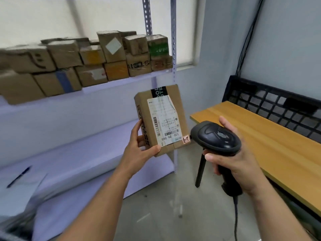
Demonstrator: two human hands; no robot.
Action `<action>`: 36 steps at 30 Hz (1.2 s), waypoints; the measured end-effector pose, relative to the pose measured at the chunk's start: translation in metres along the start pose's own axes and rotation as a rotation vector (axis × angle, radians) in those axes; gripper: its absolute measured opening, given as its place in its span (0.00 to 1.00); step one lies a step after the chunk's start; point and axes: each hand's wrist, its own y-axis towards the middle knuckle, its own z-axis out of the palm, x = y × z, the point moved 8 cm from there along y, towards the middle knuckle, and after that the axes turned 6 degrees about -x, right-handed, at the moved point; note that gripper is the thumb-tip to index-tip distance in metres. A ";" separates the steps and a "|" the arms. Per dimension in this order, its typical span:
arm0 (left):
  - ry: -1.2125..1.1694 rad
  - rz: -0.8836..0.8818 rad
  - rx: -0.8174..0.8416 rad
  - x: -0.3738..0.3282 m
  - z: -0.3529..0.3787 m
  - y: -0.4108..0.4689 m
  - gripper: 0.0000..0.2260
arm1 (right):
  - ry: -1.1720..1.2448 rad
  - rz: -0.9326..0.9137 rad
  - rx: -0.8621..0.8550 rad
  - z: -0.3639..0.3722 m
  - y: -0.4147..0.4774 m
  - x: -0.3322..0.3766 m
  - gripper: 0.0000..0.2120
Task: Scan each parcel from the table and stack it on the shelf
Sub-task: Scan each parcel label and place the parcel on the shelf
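left hand (139, 146): clamped on the lower left corner of the parcel (161, 119); thumb over the bottom of the front face, one finger up the left side, the rest hidden behind.
right hand (238, 164): wrapped round the handle of the scanner (217, 134), thumb up beside the head.
parcel position: held in the air, upright and slightly tilted, in front of the shelf post, between shelf (121, 80) and counter (260, 136). Touches neither.
label (163, 120): white, faces the camera, print upside down, barcodes at the left edge and near the bottom.
scanner aim: nose just beside the parcel's lower right corner, pointing at the label face.
step: scan in hand, judging by the aim; stacking not yet done.
handling: small taped cardboard box, looks stiff and light since one hand carries it by a corner. Tape and label probably slick.
hold: best across the two narrow sides, fingers off the barcodes.
risk: the corner grip could let it swing or slip.
stacked parcels (86, 61): two layers on the upper shelf board.
other: black crate (278, 101) at the back of the counter; pen (18, 177) on paper at lower left.
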 end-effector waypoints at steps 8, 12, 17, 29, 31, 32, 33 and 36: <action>0.018 -0.029 -0.168 0.032 -0.126 -0.004 0.41 | -0.014 -0.027 0.167 0.118 0.019 0.004 0.47; 0.030 -0.032 -0.272 0.035 -0.172 -0.001 0.41 | 0.000 -0.047 0.263 0.166 0.039 0.013 0.45; 0.062 -0.038 -0.427 0.035 -0.226 -0.001 0.41 | -0.021 -0.089 0.381 0.222 0.068 0.019 0.48; 0.152 -0.070 -0.760 0.034 -0.360 -0.029 0.40 | -0.010 -0.168 0.603 0.330 0.096 0.014 0.47; 0.150 -0.074 -0.805 0.037 -0.384 -0.028 0.38 | -0.011 -0.161 0.622 0.348 0.096 0.011 0.47; 0.141 -0.075 -0.825 0.039 -0.397 -0.025 0.38 | -0.012 -0.156 0.627 0.357 0.097 0.010 0.47; 0.131 -0.073 -0.842 0.040 -0.409 -0.022 0.37 | -0.015 -0.153 0.626 0.366 0.098 0.010 0.47; 0.117 -0.078 -0.868 0.044 -0.446 -0.010 0.35 | -0.025 -0.151 0.602 0.393 0.102 0.011 0.47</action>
